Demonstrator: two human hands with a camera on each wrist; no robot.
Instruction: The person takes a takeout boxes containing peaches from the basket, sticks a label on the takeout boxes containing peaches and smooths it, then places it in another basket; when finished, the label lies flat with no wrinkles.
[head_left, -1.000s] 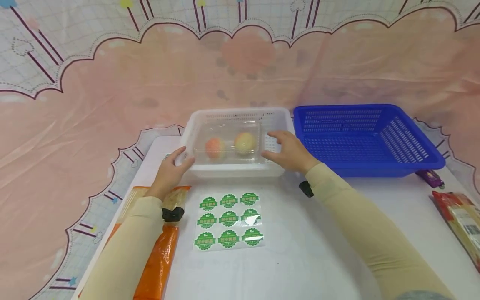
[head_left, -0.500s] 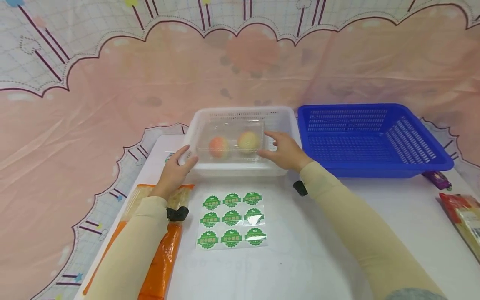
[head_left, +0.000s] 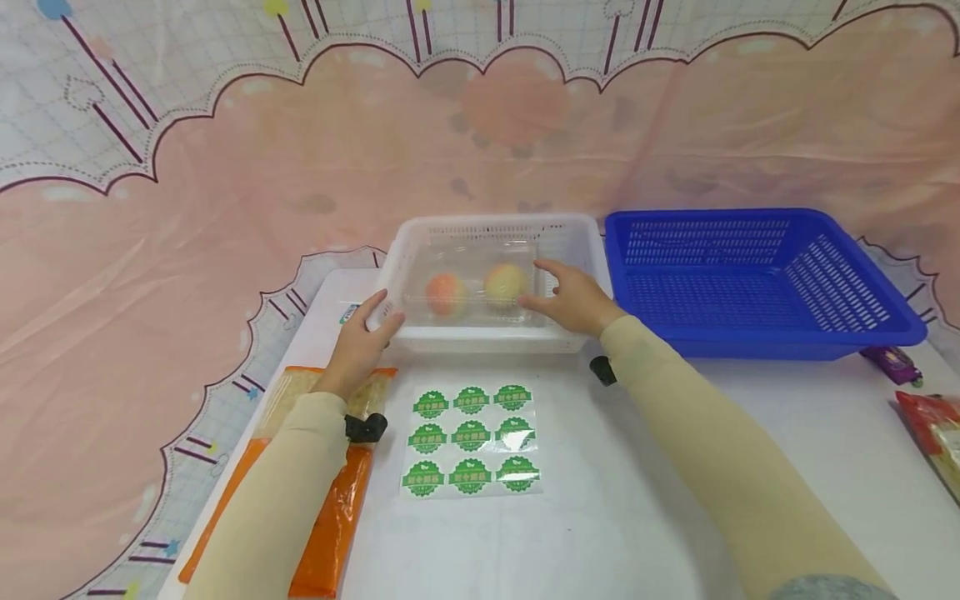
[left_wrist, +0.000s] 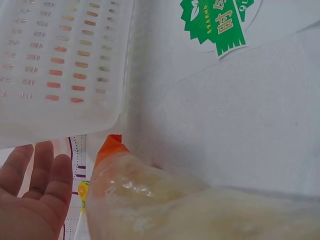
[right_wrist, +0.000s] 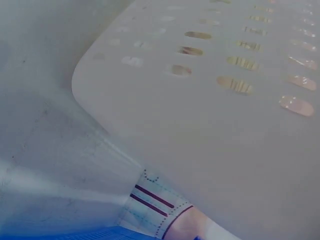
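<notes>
Inside a white perforated basket (head_left: 495, 340) lies a clear plastic box (head_left: 471, 257) with two round fruits in it, a reddish one (head_left: 446, 295) and a yellowish one (head_left: 504, 285). My left hand (head_left: 358, 348) is at the basket's left front corner, thumb and fingers spread; the left wrist view also shows the hand (left_wrist: 37, 195) beside the basket wall (left_wrist: 60, 112). My right hand (head_left: 576, 302) reaches over the basket's right part, its spread fingertips at the box's right edge. The right wrist view shows the basket's outer wall (right_wrist: 175, 125), with the hand out of sight.
A blue basket (head_left: 720, 342) stands right of the white one. On the white table lie a sheet of green round stickers (head_left: 471, 437), an orange packet (head_left: 337, 508) under the left forearm, a small purple packet (head_left: 892, 365) and a red packet (head_left: 930, 433) at the right.
My right hand has shifted left relative to the basket, from beside the box to its right edge. The left hand stays at the basket's corner. The whole scene has drifted right in view.
</notes>
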